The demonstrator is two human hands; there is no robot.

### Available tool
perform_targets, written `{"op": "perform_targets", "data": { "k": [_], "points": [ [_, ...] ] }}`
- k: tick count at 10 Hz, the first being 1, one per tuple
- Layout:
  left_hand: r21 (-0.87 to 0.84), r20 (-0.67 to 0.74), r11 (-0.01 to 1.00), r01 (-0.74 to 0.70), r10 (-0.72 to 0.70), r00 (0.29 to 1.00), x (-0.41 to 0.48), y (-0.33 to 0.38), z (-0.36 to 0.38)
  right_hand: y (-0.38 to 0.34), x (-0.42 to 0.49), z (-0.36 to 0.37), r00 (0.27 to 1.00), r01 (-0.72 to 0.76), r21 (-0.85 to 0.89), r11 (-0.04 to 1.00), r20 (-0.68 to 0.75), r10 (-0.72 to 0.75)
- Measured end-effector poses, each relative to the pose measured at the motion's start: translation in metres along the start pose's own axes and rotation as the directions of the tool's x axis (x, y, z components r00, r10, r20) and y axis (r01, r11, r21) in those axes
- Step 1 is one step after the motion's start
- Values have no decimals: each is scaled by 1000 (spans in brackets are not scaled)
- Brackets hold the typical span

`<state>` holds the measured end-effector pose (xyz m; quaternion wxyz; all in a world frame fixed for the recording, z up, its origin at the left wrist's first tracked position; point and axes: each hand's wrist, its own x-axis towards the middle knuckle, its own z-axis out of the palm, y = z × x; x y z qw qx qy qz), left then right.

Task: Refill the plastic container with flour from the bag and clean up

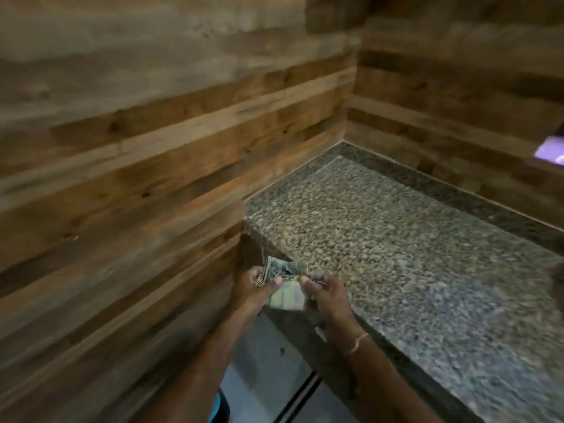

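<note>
A small crumpled bag (285,285), pale yellow-green with dark print, is held between both hands just off the near left corner of the granite counter (396,254). My left hand (253,288) grips its left side with curled fingers. My right hand (323,297) pinches its right edge, and a thin bracelet sits on that wrist. The picture is blurred, so the bag's print cannot be read. No plastic container is in view.
Wooden plank walls (137,178) stand close on the left and behind the counter. A grey cabinet front (268,361) lies below the counter edge. A bright purple patch (549,151) shows at the far right.
</note>
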<state>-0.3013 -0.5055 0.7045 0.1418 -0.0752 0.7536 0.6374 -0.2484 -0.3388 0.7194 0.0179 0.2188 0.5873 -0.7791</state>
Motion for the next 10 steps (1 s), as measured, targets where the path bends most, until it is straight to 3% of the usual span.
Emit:
{"op": "perform_targets", "data": {
  "k": [1,4,6,7,9,10],
  "points": [
    [65,82,998,3,-9,997,33,10,26,-9,30,-27,997,46,-62,997,-65,-50],
    [367,128,923,-114,72,989,127,28,90,-17,91,-60,978,65,-202,977,-180,-102],
    [577,240,767,-282,171,955,181,15,106,-5,142,-59,954,-35,-277,960,-297,-51],
    [637,293,690,-344,195,936,196,0,110,5,160,-59,940,-38,-422,906,-322,-111],
    [708,425,518,-480,231,875,214,-23,109,27,171,-62,922,-80,-719,690,-317,-223],
    [717,420,499,-487,249,873,218,-21,115,26,170,-70,924,-50,-676,735,-311,-223]
  ]
}}
